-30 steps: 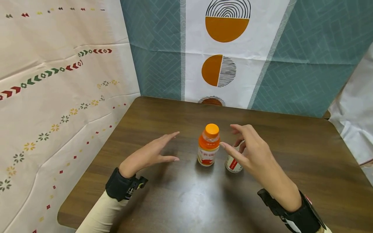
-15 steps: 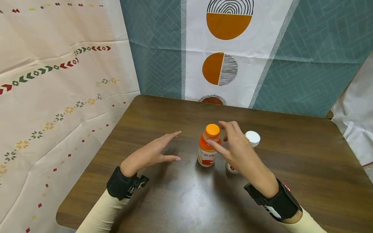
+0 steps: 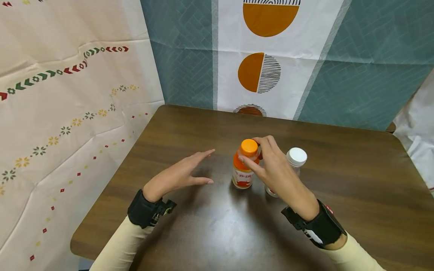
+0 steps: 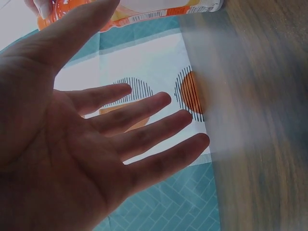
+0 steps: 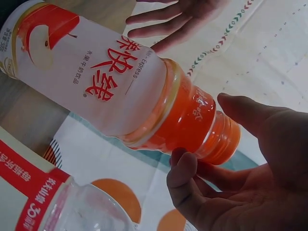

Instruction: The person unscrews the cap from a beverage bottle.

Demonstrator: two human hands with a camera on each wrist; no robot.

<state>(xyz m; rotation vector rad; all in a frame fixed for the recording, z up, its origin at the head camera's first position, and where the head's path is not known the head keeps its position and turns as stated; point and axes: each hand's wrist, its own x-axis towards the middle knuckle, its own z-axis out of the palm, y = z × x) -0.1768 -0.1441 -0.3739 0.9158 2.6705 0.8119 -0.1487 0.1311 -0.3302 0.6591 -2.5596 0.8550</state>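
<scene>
A drink bottle (image 3: 242,174) with an orange cap and a white-and-red label stands upright on the table, near its middle. My right hand (image 3: 276,165) holds it at the neck, thumb on the near side and curled fingers on the far side. In the right wrist view the drink bottle (image 5: 110,82) fills the upper left, with the hand (image 5: 240,163) at its orange neck. My left hand (image 3: 179,175) hovers left of the bottle, fingers extended, touching nothing. The left wrist view shows its palm (image 4: 82,144) and spread fingers.
A clear bottle (image 3: 297,157) with a white lid stands right of the drink bottle, partly hidden by my right hand; its red-and-white label (image 5: 33,187) shows in the right wrist view. Patterned cloths (image 3: 190,56) hang behind and left of the wooden table (image 3: 190,124).
My right hand has moved left from the white-lidded bottle to the drink bottle's neck, and its fingers have closed in there. The left hand has stayed nearly still. The view has tilted slightly down.
</scene>
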